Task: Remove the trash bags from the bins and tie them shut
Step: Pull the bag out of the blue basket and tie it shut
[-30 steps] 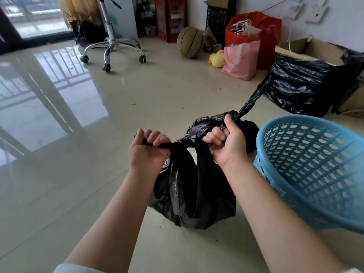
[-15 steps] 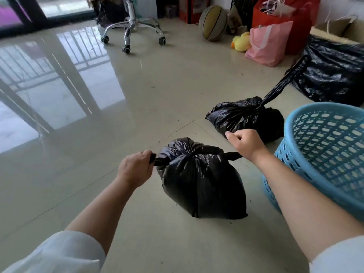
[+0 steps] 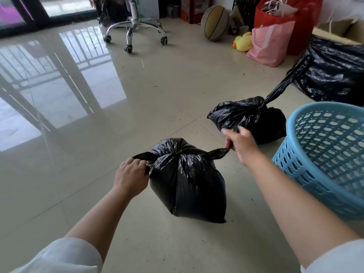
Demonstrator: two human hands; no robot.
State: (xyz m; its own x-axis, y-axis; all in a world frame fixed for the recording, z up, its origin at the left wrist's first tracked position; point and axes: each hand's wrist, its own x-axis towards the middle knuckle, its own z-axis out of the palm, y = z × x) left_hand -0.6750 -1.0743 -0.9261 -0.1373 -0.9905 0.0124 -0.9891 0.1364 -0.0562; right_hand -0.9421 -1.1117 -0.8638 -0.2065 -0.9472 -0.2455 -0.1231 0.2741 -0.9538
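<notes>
My left hand (image 3: pixel 131 175) grips left ear of knotted bag (image 3: pixel 189 186), right hand (image 3: pixel 241 143) pinches right ear. Bag sits on glossy tile floor (image 3: pixel 137 95). I count three crinkled black plastic bags: this, second tied bag (image 3: pixel 248 117), large bag (image 3: pixel 334 71). One perforated blue basket (image 3: pixel 325 154), round.

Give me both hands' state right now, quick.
Left hand: closed, gripping the left tail of the near trash bag.
Right hand: closed, pinching the bag's right tail, pulled out sideways.
</notes>
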